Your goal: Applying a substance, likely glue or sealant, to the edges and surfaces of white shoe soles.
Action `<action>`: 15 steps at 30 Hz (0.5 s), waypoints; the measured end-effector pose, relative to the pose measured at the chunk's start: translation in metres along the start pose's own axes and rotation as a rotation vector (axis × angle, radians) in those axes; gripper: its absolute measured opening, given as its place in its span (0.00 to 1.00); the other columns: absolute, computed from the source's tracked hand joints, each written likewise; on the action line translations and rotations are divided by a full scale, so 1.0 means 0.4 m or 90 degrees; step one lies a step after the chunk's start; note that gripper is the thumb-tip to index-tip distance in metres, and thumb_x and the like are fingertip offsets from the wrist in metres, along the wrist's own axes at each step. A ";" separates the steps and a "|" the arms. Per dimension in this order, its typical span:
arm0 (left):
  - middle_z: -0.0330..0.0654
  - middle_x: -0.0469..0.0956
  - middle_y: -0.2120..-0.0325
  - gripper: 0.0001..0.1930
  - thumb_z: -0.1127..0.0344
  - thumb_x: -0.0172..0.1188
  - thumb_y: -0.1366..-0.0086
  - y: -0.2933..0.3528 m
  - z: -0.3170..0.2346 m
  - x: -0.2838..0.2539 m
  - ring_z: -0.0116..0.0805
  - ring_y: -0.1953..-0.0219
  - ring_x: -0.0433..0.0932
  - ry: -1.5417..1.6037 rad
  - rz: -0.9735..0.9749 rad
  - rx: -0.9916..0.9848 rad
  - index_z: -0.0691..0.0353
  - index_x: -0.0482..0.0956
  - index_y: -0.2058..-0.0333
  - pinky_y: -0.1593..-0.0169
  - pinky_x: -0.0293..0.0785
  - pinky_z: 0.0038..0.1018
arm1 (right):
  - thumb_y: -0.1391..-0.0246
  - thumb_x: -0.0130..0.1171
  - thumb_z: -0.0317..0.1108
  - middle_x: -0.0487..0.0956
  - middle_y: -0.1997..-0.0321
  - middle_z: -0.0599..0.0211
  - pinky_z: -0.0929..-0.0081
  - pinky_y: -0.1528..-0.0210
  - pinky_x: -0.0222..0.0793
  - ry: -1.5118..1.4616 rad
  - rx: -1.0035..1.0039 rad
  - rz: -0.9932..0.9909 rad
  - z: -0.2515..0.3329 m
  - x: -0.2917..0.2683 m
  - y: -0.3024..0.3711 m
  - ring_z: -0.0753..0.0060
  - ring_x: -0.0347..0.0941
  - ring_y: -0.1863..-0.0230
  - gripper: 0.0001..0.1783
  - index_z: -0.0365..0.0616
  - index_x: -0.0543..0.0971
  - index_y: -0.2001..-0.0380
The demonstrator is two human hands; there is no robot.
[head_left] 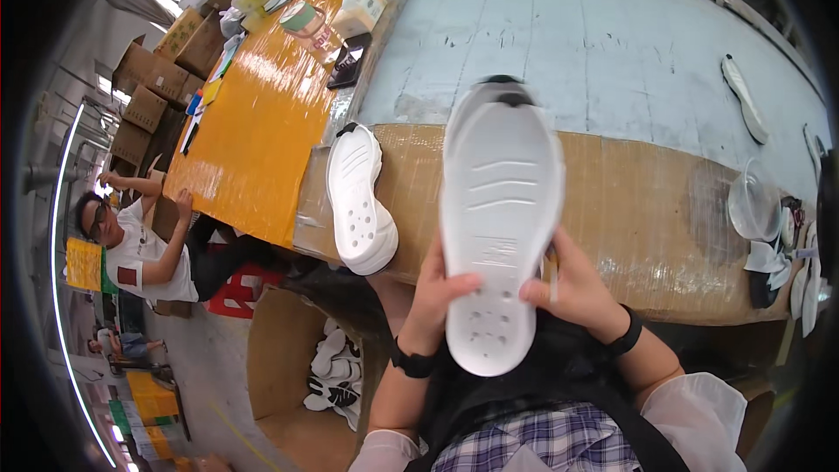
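Observation:
Between my two hands is a white shoe sole (500,210), its long inner face turned up and a black patch at its far tip. My left hand (433,288) grips its left edge near the heel, thumb lying on top. On the opposite edge my right hand (577,284) holds it the same way, with the fingers mostly hidden underneath. The far end of the sole is slightly blurred. Another white sole (357,197), with small round holes in the heel and a black tip, lies to the left on the cardboard-covered ledge (625,201).
Beyond the ledge runs a pale blue work surface (524,26) carrying a single sole (745,98). A clear plastic tub (754,201) stands at the right. Left are an orange-covered table (253,131) with a phone (350,61), a seated person (153,249), and a carton (288,376) of soles.

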State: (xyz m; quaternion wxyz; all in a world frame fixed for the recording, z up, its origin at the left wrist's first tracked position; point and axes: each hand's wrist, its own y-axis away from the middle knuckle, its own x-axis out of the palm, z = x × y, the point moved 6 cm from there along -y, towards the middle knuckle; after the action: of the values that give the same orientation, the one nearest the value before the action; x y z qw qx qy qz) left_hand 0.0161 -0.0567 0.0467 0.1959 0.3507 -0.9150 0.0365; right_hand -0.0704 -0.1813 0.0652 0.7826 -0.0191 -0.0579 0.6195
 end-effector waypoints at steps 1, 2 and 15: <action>0.52 0.63 0.48 0.36 0.63 0.55 0.50 -0.001 -0.006 0.007 0.41 0.47 0.65 0.004 -0.004 0.005 0.66 0.54 0.43 0.44 0.59 0.29 | 0.53 0.58 0.37 0.66 0.49 0.54 0.68 0.45 0.57 -0.042 0.027 -0.087 -0.027 -0.005 0.001 0.62 0.63 0.47 0.33 0.34 0.59 0.47; 0.51 0.59 0.46 0.35 0.63 0.54 0.47 -0.008 -0.029 0.017 0.40 0.45 0.61 -0.156 0.006 0.086 0.64 0.52 0.42 0.42 0.55 0.30 | 0.53 0.58 0.37 0.66 0.49 0.54 0.68 0.45 0.57 -0.037 0.028 -0.080 -0.027 -0.004 0.000 0.62 0.63 0.47 0.33 0.34 0.59 0.47; 0.45 0.57 0.43 0.41 0.64 0.63 0.49 -0.006 -0.034 0.056 0.34 0.42 0.58 0.124 0.106 0.120 0.67 0.50 0.41 0.41 0.53 0.30 | 0.44 0.44 0.39 0.75 0.70 0.69 0.81 0.70 0.69 -0.378 0.081 -0.257 -0.166 -0.200 -0.016 0.79 0.70 0.72 0.15 0.39 0.72 0.62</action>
State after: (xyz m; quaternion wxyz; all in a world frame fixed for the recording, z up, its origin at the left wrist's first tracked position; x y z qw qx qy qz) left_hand 0.0071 -0.0698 0.0677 0.2460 0.2856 -0.9102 0.1716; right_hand -0.0748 -0.2577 -0.0053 0.8380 0.2219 -0.2465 0.4332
